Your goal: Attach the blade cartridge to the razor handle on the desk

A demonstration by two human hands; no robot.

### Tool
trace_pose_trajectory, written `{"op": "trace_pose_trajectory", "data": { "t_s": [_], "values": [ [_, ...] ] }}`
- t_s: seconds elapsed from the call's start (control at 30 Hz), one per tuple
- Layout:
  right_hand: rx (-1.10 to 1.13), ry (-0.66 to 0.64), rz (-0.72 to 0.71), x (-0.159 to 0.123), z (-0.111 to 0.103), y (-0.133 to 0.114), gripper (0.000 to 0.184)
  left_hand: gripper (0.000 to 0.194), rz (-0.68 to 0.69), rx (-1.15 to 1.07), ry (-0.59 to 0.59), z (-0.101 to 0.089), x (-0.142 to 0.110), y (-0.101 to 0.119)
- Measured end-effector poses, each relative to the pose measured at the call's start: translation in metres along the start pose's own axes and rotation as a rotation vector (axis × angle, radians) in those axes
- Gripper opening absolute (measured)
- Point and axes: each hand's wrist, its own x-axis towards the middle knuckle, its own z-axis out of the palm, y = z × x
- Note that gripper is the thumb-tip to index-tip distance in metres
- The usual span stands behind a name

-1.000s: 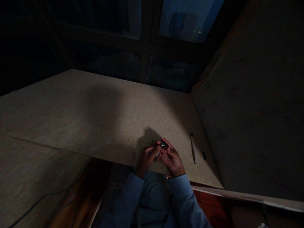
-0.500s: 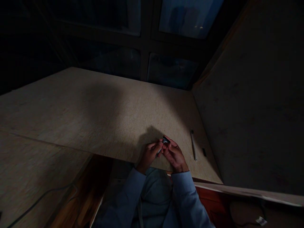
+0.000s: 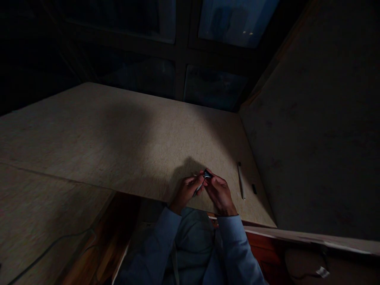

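Both my hands meet over the near edge of a pale speckled tabletop (image 3: 124, 146). My right hand (image 3: 219, 194) pinches a small dark shiny object (image 3: 207, 174) at its fingertips. My left hand (image 3: 186, 192) is closed around a thin light tool (image 3: 198, 189) whose tip points at that dark object. The scene is very dim, so I cannot make out what the small object is. Blue sleeves cover both my forearms.
A white pen-like stick (image 3: 241, 180) and a small dark piece (image 3: 254, 189) lie on the tabletop right of my hands. A tall pale panel (image 3: 314, 130) rises on the right. Dark window panes (image 3: 213, 85) stand behind the table. A cable (image 3: 50, 249) runs over the lower left surface.
My hands have shifted slightly up and to the right in view and keep holding the dark object and thin tool; the left fingers have turned the tool a little.
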Motion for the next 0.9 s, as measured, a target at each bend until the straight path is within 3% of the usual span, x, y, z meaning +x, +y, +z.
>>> {"op": "trace_pose_trajectory", "data": {
  "t_s": [0.23,0.47,0.9],
  "values": [
    [-0.001,-0.018,0.017,0.003,-0.005,-0.002,0.045,0.057,-0.054,-0.032,-0.088,-0.006,0.005,-0.010],
    [-0.016,-0.049,0.027,0.005,-0.010,-0.002,0.046,0.057,-0.059,0.037,-0.099,-0.005,0.003,-0.003],
    [-0.064,0.000,-0.009,0.005,-0.013,-0.005,0.047,0.061,-0.067,0.107,0.008,0.004,0.003,0.000]
  ]
}}
